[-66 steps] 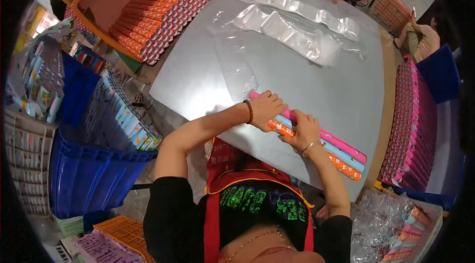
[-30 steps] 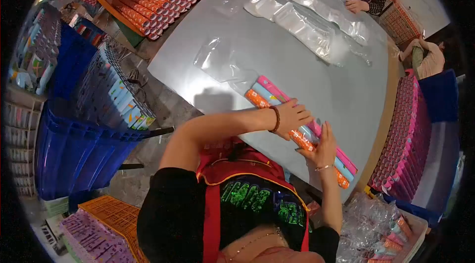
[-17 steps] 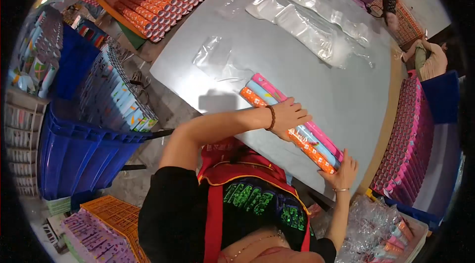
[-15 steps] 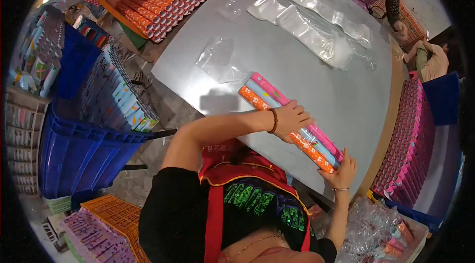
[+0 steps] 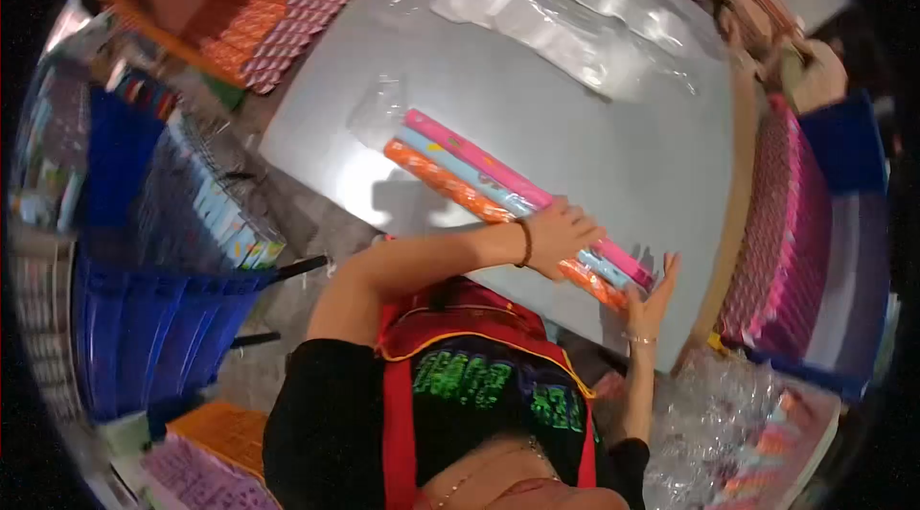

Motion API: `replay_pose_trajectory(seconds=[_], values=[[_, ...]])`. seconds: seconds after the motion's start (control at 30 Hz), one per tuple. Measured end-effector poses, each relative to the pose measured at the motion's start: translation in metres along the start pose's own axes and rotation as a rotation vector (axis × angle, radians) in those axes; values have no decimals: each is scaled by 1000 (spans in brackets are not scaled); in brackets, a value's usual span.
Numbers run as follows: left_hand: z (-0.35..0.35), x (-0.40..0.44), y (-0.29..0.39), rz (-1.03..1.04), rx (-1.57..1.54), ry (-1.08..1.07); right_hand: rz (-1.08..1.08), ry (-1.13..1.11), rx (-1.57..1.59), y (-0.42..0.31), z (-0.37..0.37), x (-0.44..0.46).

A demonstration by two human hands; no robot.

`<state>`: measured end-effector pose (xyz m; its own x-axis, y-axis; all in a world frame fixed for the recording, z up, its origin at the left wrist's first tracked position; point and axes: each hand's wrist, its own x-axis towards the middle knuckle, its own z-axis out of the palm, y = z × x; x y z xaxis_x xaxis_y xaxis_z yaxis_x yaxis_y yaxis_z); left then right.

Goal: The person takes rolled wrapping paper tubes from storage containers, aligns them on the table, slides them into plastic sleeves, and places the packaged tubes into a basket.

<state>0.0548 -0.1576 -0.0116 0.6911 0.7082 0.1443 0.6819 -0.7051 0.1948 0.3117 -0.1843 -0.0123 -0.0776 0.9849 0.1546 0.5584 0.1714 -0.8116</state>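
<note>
Three long patterned paper rolls lie side by side, slanting across the grey table: an orange roll (image 5: 446, 184), a light blue roll (image 5: 470, 174) and a pink roll (image 5: 479, 161). My left hand (image 5: 561, 237) lies across them towards their near end, fingers bent over the rolls and gripping them. At that near end is my right hand (image 5: 654, 307), its thumb and fingers apart and its palm facing the roll ends. Whether it touches them is blurred. By the rolls' far end lies a crumpled clear plastic bag (image 5: 379, 115).
Clear plastic sleeves (image 5: 546, 31) lie on the far side of the table (image 5: 383, 59). Crates of orange rolls (image 5: 264, 7) and pink rolls (image 5: 767, 242) flank it. A blue crate (image 5: 163, 337) stands left, wrapped rolls (image 5: 728, 424) lower right. Another person's arm (image 5: 743, 7) is at the far right.
The view has shifted. The rolls' far ends now lie further left, and their near ends are a little higher. My right hand's fingers have spread from around the near end.
</note>
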Motion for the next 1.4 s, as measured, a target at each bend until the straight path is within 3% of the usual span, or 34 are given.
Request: replay_pose_trajectory(seconds=[0.03, 0.1, 0.17, 0.23, 0.27, 0.33, 0.43, 0.47, 0.57, 0.6, 0.83, 0.9, 1.03, 1.07, 1.1, 1.17, 1.2, 1.3, 1.37, 1.4], values=[[-2, 1, -1, 7, -20, -10, 31, 44, -34, 7, -8, -7], [-4, 1, -1, 52, -55, -22, 404, 309, 152, 17, -15, -20], [-7, -2, -1, 10, 20, -11, 427, 263, 566, 28, -1, -36], [-8, -3, -1, 23, 71, -18, 302, 193, 224, 22, 17, -43], [-6, -3, 0, 21, 52, 2, 303, 188, 239, 16, 22, -45], [1, 4, 6, -10, 9, 69, 375, 129, 492, -14, 22, -37], [10, 9, 13, 30, 29, 132, 306, 108, 645, -26, 47, -35], [12, 12, 17, 2, 46, 130, 413, 169, 802, -37, 54, -30], [15, 20, 27, 7, 115, 68, 461, 102, 874, -42, 63, -29], [11, 12, 20, 35, 94, 76, 385, 131, 907, -45, 74, -29], [31, 29, 37, 73, 100, 174, 265, 72, 852, -31, 64, -27], [42, 40, 47, 203, 90, 91, 244, 53, 852, -30, 61, -28], [44, 47, 54, 220, 56, 97, 234, 28, 898, -18, 55, -30], [42, 51, 55, 221, -14, -44, 224, -8, 936, -13, 53, -30], [37, 50, 52, 213, -7, -40, 218, -16, 937, -10, 52, -30], [25, 47, 49, 272, -46, -79, 308, 96, 825, -4, 51, -29], [12, 35, 45, 224, -114, 50, 306, 88, 823, -8, 50, -28], [0, 1, 21, 92, -59, 81, 403, 117, 869, -24, 40, -26], [-13, -18, 7, 26, -25, 16, 451, -109, 684, -26, 32, -27], [-16, -23, 6, -41, 5, -42, 457, -116, 686, -29, 30, -29]])
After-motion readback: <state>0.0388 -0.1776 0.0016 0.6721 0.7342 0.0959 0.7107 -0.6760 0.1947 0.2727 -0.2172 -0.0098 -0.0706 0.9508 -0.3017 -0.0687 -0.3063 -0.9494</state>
